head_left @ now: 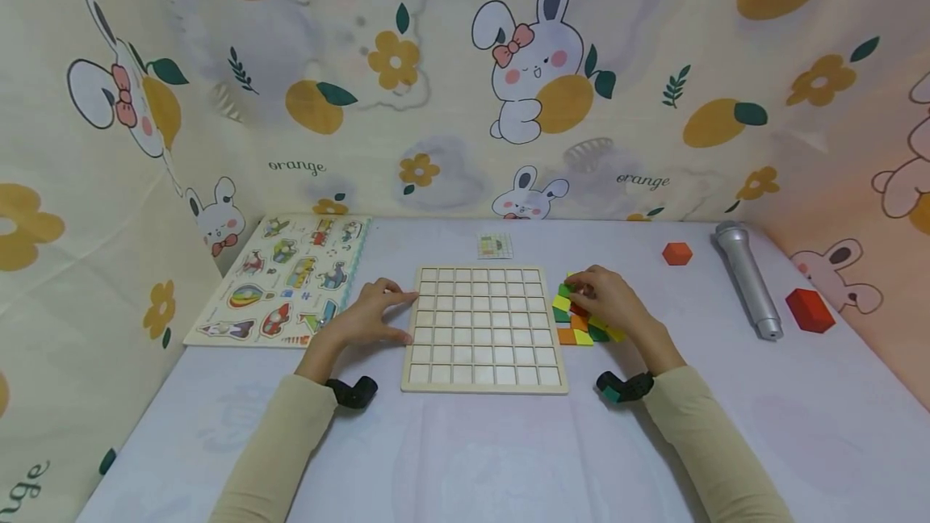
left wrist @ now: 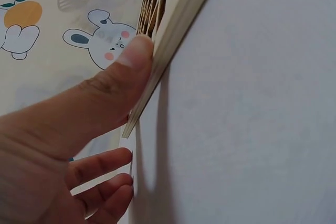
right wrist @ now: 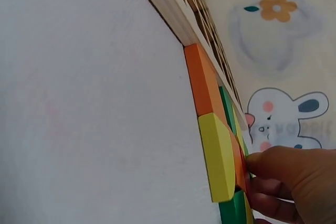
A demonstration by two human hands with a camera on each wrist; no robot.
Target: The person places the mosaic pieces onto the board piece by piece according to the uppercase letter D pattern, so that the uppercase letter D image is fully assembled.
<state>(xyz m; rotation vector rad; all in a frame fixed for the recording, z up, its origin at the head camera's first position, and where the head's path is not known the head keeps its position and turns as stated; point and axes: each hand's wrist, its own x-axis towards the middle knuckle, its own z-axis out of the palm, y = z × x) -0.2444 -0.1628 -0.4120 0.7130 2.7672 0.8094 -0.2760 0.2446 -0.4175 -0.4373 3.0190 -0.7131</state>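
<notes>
A wooden grid board (head_left: 483, 329) with rows of bare square cells lies flat on the table. My left hand (head_left: 374, 315) touches its left edge with thumb and index finger spread apart; in the left wrist view the thumb (left wrist: 123, 69) presses the board's side. At the board's right edge lies a loose pile of coloured tiles (head_left: 562, 316) in green, yellow, orange and red. Over this pile, my right hand (head_left: 613, 297) pinches a green tile (head_left: 564, 290) between thumb and fingertips. An orange tile (right wrist: 202, 80) rests against the board's side. The right fingers partly hide the pile.
Behind the board lies a small patterned card (head_left: 495, 246). A picture puzzle board (head_left: 279, 281) lies at the left. On the right are a grey cylinder (head_left: 748, 281) and two red blocks, one small (head_left: 677, 254) and one larger (head_left: 810, 311). Printed cloth walls surround the table.
</notes>
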